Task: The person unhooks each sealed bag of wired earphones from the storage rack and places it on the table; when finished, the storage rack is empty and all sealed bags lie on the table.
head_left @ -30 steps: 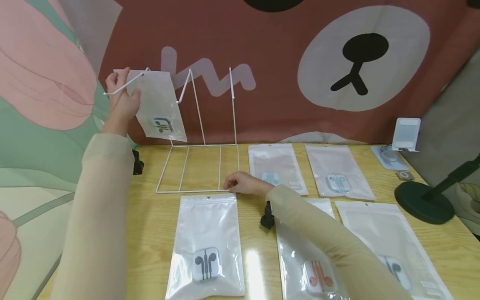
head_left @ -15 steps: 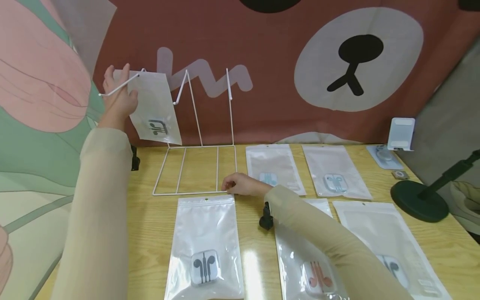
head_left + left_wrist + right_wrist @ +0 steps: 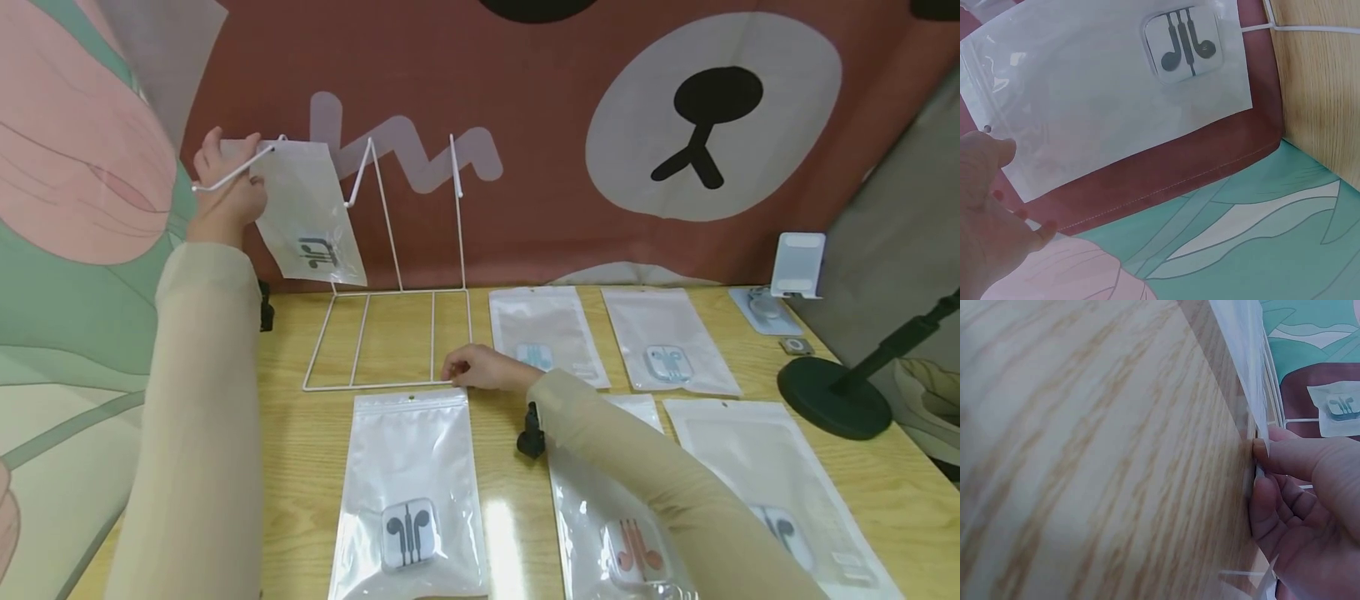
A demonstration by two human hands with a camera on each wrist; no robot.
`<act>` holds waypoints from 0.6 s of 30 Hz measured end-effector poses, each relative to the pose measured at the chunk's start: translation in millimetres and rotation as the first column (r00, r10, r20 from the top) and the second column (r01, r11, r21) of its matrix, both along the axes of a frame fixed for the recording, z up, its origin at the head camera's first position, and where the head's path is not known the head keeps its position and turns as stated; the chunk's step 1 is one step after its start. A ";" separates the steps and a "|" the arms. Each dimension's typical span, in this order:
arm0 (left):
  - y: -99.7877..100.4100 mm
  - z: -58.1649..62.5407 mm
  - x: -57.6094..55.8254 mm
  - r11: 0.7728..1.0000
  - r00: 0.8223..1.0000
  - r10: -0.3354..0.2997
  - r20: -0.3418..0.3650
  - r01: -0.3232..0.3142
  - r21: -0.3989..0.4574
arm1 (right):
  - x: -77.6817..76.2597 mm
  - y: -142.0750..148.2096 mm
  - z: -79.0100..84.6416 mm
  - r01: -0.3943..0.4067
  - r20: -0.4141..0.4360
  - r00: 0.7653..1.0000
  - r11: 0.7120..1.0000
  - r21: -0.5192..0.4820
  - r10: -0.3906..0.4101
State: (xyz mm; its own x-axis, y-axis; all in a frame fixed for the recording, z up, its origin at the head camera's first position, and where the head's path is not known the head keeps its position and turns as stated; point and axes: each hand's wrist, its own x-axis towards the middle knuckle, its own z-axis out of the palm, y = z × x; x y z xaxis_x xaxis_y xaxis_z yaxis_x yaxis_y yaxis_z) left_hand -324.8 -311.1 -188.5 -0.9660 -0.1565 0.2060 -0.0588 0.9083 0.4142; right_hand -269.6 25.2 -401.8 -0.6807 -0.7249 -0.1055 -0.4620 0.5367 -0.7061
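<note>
A white wire display rack (image 3: 390, 212) with hooks stands at the back left of the table. From its left hook hangs a clear-and-white zip bag (image 3: 296, 200) with wired earphones (image 3: 1184, 42) in a square case. My left hand (image 3: 228, 185) is at the bag's upper left corner, fingers extended upward; in the left wrist view its thumb is apart from the fingers by the bag's hole. My right hand (image 3: 483, 367) grips the front right corner of the rack's base with curled fingers. In the right wrist view, the thumb and fingers (image 3: 1264, 497) close around the base wire, partly hidden.
Another earphone bag (image 3: 408, 450) lies in front of the rack. Several similar bags, such as the pink-earphone one (image 3: 637, 542), lie to the right, partly under my right sleeve. A dark round stand (image 3: 834, 397) and a white phone holder (image 3: 798, 262) stand at the far right.
My left hand has shifted slightly left at the bag's top, its fingers spreading more. The hung bag swings a little. My right hand keeps its place on the rack.
</note>
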 end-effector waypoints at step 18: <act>-19.9 -17.4 15.3 0.837 0.949 0.233 -0.214 -0.084 0.541 | 0.1 -2.4 1.0 0.003 0.015 1.000 1.000 0.004 -0.003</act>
